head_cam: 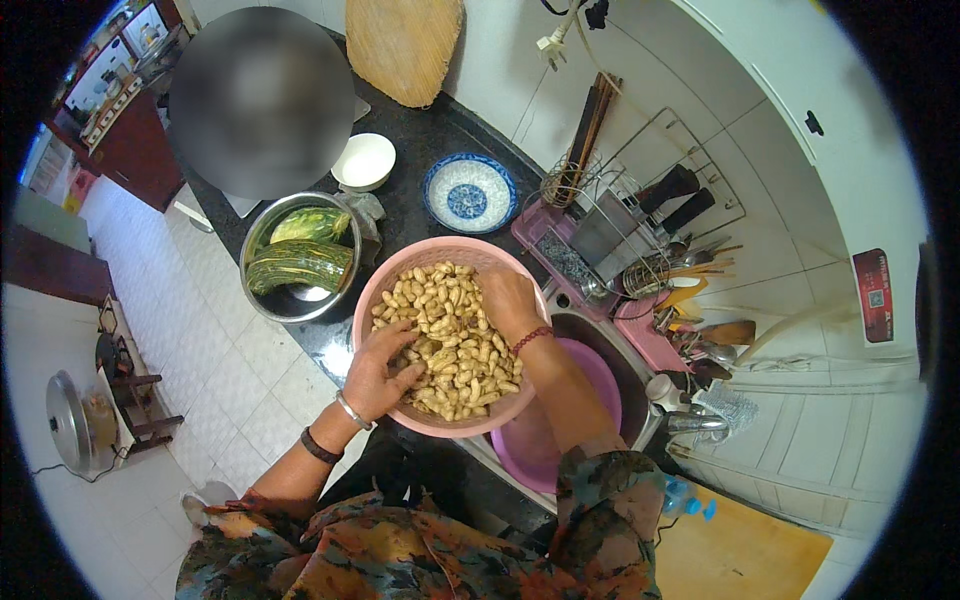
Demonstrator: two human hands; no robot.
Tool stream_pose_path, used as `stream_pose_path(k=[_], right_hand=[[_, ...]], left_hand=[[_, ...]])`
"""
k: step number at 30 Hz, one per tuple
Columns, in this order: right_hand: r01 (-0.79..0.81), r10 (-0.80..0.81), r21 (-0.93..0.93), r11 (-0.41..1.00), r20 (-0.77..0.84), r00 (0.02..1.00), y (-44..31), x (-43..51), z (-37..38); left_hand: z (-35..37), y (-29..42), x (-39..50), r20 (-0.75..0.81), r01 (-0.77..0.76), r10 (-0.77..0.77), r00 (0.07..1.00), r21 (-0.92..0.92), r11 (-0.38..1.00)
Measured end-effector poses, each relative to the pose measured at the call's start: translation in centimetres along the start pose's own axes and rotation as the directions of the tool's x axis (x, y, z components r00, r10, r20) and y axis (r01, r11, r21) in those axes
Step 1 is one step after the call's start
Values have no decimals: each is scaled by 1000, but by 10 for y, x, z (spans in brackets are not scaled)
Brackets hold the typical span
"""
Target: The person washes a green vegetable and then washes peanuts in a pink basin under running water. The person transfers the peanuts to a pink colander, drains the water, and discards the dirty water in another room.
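A pink plastic basket full of unshelled peanuts stands before me, partly over the counter edge and the sink. My left hand rests on the peanuts at the basket's left side, fingers apart, with a bangle and a dark band on its wrist. At the upper right, inside the rim, my right hand touches the peanuts; its fingertips are partly hidden, and a red bead bracelet circles the wrist. Left of the basket, a steel bowl holds striped green squash pieces.
Behind the basket stand a blue-and-white dish and a white bowl. A purple basin sits in the steel sink. To the right are a knife rack and a faucet. A cutting board leans on the wall.
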State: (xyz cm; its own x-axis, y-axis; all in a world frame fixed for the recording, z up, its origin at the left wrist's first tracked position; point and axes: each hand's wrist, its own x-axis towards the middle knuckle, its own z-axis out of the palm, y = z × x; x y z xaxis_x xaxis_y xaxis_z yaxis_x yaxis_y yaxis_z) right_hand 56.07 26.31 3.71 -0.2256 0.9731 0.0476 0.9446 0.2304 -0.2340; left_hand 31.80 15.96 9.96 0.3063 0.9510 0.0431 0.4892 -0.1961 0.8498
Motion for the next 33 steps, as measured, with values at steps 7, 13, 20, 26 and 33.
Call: stream_pose_path(k=[7, 13, 20, 26, 33], right_hand=[[15, 76, 340, 940, -254, 964, 3, -20, -14], [-42, 212, 596, 802, -218, 953, 7, -36, -34], [-98, 329, 817, 568, -116, 937, 13, -57, -43], [-253, 346, 965, -65, 260, 902, 20, -80, -58], [-191, 235, 913, -361, 288, 929, 5, -100, -67]], left_hand=[[14, 11, 38, -75, -144, 144, 987, -1, 990], [49, -1, 87, 105, -245, 229, 968, 183, 952], [65, -4, 112, 268, -165, 57, 962, 402, 901], [57, -15, 111, 173, 94, -60, 983, -195, 976], [34, 9, 102, 384, 434, -234, 893, -602, 670]])
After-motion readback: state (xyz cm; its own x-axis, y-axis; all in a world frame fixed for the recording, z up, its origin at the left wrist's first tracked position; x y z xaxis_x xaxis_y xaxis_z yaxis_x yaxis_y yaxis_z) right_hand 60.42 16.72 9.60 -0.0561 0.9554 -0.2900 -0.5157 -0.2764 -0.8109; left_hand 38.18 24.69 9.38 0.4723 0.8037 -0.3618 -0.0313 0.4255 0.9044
